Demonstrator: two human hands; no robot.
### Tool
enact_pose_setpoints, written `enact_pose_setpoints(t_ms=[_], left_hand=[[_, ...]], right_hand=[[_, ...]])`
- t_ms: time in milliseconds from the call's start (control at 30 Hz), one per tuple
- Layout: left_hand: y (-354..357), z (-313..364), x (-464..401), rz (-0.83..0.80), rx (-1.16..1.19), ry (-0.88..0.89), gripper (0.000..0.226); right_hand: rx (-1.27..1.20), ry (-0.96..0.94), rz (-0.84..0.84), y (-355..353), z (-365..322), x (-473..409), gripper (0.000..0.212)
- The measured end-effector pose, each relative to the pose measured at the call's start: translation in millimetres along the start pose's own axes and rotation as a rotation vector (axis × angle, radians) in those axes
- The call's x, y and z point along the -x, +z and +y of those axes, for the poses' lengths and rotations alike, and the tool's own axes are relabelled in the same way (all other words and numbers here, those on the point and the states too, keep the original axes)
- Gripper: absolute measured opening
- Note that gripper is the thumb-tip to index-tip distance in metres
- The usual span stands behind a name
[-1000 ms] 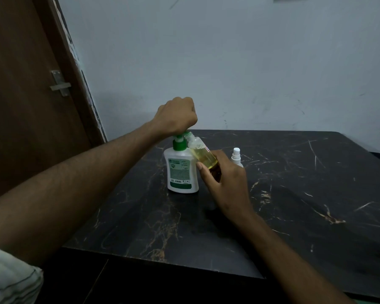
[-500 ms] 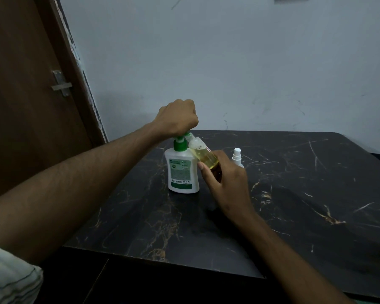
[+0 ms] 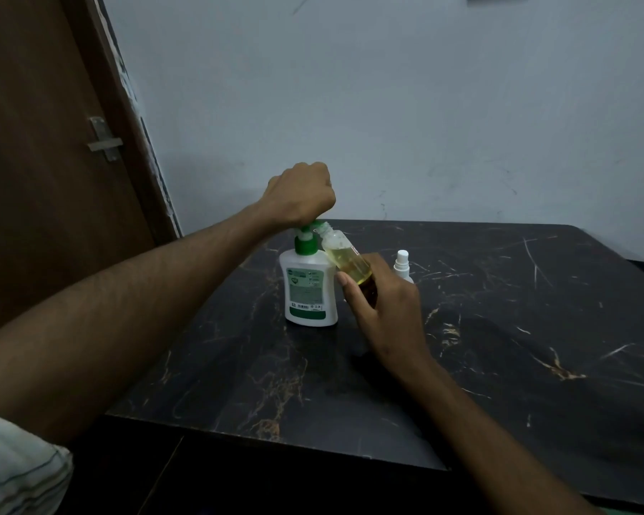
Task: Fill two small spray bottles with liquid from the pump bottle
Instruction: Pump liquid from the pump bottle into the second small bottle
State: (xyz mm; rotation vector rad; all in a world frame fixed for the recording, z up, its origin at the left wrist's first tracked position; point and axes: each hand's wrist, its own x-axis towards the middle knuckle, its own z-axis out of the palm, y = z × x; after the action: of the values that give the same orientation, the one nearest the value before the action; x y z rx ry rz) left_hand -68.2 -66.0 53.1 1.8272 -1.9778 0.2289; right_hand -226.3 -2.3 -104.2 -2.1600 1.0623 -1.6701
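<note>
Dim room, pale wall (image 3: 387, 105), brown door (image 3: 34, 180).

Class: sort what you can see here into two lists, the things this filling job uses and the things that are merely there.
In use:
left hand, pressing the pump bottle
right hand, holding the tilted clear bottle at the nozzle
capped spray bottle, standing behind the right hand

Merely there:
table
door
wall
</note>
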Motion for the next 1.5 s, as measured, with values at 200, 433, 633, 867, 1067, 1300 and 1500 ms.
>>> enact_pose_setpoints(t_ms=[200,433,633,867,1067,1300,1500], left_hand=[[7.3,-0.8,1.2,-0.028,-0.008,0.018,0.014],[3.3,0.8,-1.2,-0.010,-0.019,0.037,0.012],[3.7,-1.5,-2.0,-0.014,-0.033,0.045,0.008],[9.4,-2.5,-5.7,-0.007,-0.029,0.031,0.007],[2.2,-2.4,-0.8,-0.007,-0.036,0.033,0.022],[7.1,-3.6,-0.9,-0.014,-0.022,0.064,0.024],[3.6,-3.9,-4.6,0.018,-0.026,0.051,0.008]], right_hand=[[0.003,-0.003,-0.001,0.7,1.9,1.4,0.033],[0.000,-0.004,-0.005,-0.4,1.4,0.1,0.031],[0.000,0.001,-0.016,0.9,3.1,1.2,0.032],[0.004,0.004,-0.021,2.5,5.6,0.0,0.033],[0.000,0.000,-0.023,1.7,5.5,2.2,0.038],[0.008,-0.002,-0.026,2.6,5.1,2.4,0.039],[-0.002,-0.006,-0.017,1.3,5.4,1.8,0.026]])
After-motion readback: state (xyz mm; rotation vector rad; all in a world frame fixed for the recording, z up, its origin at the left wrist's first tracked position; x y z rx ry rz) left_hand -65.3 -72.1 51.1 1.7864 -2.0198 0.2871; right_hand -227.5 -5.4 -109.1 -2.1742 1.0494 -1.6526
